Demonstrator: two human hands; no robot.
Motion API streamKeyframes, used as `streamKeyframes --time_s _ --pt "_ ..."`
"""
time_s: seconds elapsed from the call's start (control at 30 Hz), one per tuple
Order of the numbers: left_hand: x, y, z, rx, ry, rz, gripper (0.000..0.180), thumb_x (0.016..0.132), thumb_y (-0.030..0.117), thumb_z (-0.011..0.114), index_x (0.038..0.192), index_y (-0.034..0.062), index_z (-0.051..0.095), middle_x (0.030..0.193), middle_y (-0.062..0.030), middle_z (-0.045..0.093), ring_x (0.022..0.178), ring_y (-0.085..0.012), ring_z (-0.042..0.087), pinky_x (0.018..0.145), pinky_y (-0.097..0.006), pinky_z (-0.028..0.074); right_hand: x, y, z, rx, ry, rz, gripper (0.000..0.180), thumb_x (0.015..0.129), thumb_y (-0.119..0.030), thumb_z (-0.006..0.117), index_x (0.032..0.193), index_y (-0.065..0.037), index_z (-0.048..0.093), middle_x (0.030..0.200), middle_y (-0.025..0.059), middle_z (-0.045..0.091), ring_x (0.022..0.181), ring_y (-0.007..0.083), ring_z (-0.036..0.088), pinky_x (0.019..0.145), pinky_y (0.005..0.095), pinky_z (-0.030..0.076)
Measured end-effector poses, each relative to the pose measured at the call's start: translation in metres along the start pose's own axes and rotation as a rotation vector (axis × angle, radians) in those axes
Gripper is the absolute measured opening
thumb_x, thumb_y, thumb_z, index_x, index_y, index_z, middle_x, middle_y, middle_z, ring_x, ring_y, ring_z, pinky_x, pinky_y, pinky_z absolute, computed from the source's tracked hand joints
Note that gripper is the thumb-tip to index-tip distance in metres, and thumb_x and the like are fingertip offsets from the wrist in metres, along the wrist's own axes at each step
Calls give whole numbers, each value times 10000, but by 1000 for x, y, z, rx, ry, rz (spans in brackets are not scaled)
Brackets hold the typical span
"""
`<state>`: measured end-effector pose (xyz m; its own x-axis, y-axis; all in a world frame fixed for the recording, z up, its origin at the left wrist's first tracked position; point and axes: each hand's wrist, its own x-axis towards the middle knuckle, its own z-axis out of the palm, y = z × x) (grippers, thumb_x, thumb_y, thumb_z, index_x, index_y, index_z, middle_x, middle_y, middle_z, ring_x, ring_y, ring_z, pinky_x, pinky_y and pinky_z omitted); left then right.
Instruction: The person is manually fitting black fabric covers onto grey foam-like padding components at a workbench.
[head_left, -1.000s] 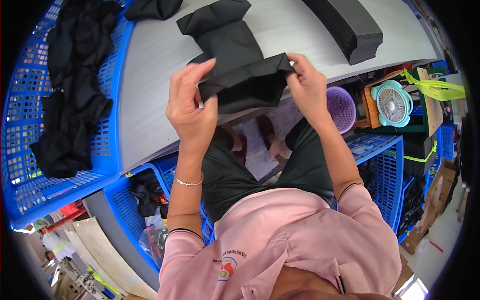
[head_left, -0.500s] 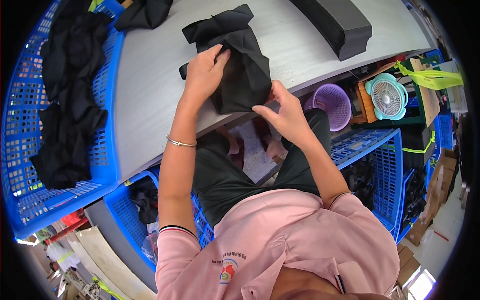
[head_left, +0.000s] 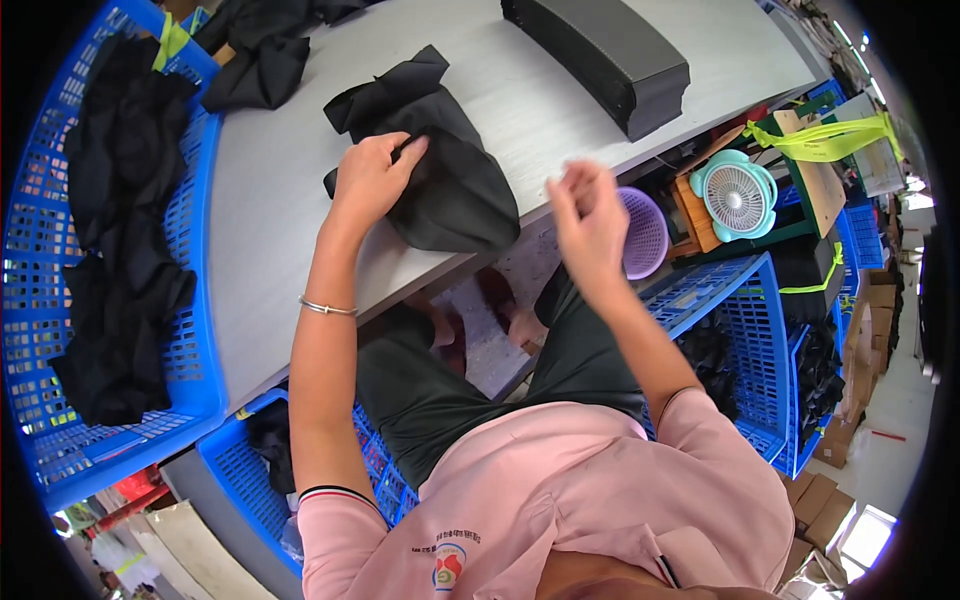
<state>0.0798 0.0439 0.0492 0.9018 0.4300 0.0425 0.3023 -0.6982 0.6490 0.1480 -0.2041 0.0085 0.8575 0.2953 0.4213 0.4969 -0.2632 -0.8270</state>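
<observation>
A black fabric piece [head_left: 452, 205], shaped like a bag or sleeve and crumpled at its far end, lies on the grey table at its front edge. My left hand [head_left: 370, 180] rests on its left side, with thumb and fingers pinching a fold of the cloth. Off to the right of the fabric, my right hand [head_left: 588, 225] is in the air by the table edge, apart from the cloth. Its fingers are blurred but look loosely spread, and nothing shows in them.
On the grey table [head_left: 270, 250] a thick stack of dark sheets [head_left: 610, 70] lies far right. More black cloth [head_left: 262, 75] is far left, beside a blue basket [head_left: 205, 350] of black fabric. A purple bin [head_left: 645, 235], small fan [head_left: 738, 195] and blue crate [head_left: 740, 320] stand right.
My right hand has let go of the fabric's near right corner and moved up and away to the right. My left hand keeps its pinch on the cloth. The whole view has shifted slightly.
</observation>
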Motion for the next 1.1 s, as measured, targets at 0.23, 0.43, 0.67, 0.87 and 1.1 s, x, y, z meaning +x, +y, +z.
streamKeyframes --time_s 0.23,0.43,0.67,0.87,1.1 --pt "14 -22 -2 99 141 27 508 870 463 680 1102 11 688 934 -224 705 905 -367 677 800 -394 516 178 46 -40 -889 72 -363 413 823 -374 746 1141 -113 719 1128 77 658 1087 301 601 888 391 481" --pt "-10 -24 -2 -410 323 113 675 819 411 772 1314 5 557 1302 -171 627 1220 -317 587 1032 -382 442 218 50 -61 -574 -138 -64 358 845 -450 697 1029 -153 773 972 69 698 915 294 669 788 394 515" --pt "-99 45 32 -735 430 359 437 951 176 608 1336 -22 545 1382 -148 562 1285 -249 525 1101 -381 392 126 4 -47 -871 220 -675 213 902 -245 667 792 -76 597 854 72 609 784 271 624 669 379 524" --pt "-150 54 134 -1521 -180 -122 662 1027 507 446 1466 13 404 1445 -123 487 1315 -226 478 1101 -384 396 -49 -24 -42 -634 -206 -475 133 921 -151 616 928 -36 548 1006 117 627 817 286 646 659 372 556" --pt "-174 49 180 -1844 -563 -480 842 905 689 490 1457 60 398 1417 -131 503 1323 -275 485 1116 -408 400 -121 -46 -74 -236 -478 -135 169 970 -148 567 1011 16 559 1221 215 633 939 363 657 780 407 540"
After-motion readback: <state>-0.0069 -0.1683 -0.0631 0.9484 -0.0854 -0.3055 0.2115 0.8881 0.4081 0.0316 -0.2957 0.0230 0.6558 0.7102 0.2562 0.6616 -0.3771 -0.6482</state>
